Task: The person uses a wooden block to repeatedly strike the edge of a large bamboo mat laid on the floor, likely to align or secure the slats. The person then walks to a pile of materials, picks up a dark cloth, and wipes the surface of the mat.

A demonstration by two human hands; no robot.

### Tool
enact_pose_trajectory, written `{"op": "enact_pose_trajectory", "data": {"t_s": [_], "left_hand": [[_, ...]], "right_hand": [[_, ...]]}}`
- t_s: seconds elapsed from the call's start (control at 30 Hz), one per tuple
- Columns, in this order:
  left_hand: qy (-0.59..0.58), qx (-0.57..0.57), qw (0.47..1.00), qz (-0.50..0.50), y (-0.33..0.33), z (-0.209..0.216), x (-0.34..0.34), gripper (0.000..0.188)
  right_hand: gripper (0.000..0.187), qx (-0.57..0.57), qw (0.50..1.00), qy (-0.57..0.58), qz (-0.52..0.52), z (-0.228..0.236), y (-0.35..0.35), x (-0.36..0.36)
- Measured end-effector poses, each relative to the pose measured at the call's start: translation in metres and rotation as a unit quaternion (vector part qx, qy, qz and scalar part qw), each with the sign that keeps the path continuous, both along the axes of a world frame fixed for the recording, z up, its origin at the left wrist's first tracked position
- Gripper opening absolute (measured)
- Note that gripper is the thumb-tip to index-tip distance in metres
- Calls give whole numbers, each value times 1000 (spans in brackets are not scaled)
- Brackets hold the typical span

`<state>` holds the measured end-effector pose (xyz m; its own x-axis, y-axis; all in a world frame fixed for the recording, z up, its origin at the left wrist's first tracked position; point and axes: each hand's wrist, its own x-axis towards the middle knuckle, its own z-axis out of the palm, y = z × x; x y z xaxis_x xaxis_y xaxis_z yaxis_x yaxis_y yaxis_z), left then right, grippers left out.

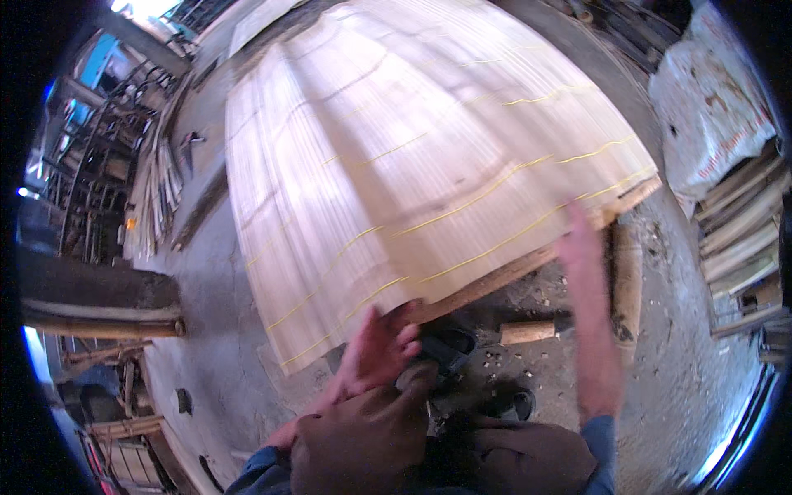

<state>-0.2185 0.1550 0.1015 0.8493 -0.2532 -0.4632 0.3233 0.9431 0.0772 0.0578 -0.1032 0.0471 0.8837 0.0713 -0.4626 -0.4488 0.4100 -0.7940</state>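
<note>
Mat (445, 157), yellow-threaded, lay ahead of both grips | left hand (381, 351): half-open, apparently empty | right hand (581, 238): blurred at mat's edge; we couldn't tell closure or hold

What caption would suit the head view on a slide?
A person's left hand and right hand at the near edge of a pale slatted sheet crossed by yellow threads.

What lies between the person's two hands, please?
In the head view, a brown wooden edge along the pale slatted sheet lies between the left hand and right hand.
</note>
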Motion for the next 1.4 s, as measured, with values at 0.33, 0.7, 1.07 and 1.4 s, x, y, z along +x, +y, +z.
{"op": "enact_pose_trajectory", "data": {"t_s": [0.33, 0.7, 1.07, 1.4], "left_hand": [[160, -68, 985, 12, -62, -56, 54, 33], [-34, 502, 710, -494, -33, -62, 67, 25], [-368, 859, 288, -210, -85, -113, 170, 80], [-348, 879, 213, -249, -90, -115, 168, 86]], "right_hand": [[56, -308, 930, -192, -55, -59, -162, 18], [32, -379, 917, -109, -54, -76, -34, -70], [25, -109, 964, 50, -236, -93, -122, 32], [38, -416, 908, -45, 34, -14, -231, 166]]}}
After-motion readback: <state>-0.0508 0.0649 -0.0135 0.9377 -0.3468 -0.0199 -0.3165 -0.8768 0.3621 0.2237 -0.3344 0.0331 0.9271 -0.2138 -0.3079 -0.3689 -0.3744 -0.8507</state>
